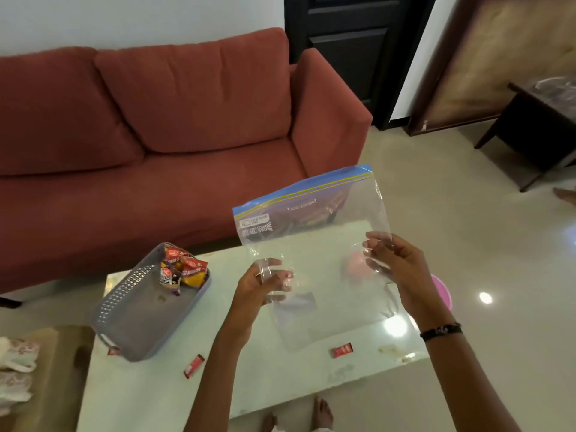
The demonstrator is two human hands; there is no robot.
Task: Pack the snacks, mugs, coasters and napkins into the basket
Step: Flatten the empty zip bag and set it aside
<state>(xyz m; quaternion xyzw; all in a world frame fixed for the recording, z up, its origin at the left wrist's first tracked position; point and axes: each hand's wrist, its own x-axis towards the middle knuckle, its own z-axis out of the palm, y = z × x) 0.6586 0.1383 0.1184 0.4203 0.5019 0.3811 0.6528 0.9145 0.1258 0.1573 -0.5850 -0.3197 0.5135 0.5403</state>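
I hold a clear zip-lock bag [314,232] with a blue seal strip upright over the table. My left hand [261,288] grips its lower left part and my right hand [396,263] grips its lower right part. A grey perforated basket [140,310] stands tilted at the table's left, with several red and yellow snack packets [184,269] in its far end. Two small red sachets lie loose on the table, one [194,365] near my left forearm and another [342,350] between my arms. Something pink [358,263] shows blurred through the bag.
The pale glass-topped table [280,369] stands in front of a red sofa [156,135]. A pink round object [442,294] sits at the table's right edge. White patterned cloth items [15,369] lie on a low surface at left. A dark side table [536,126] stands far right.
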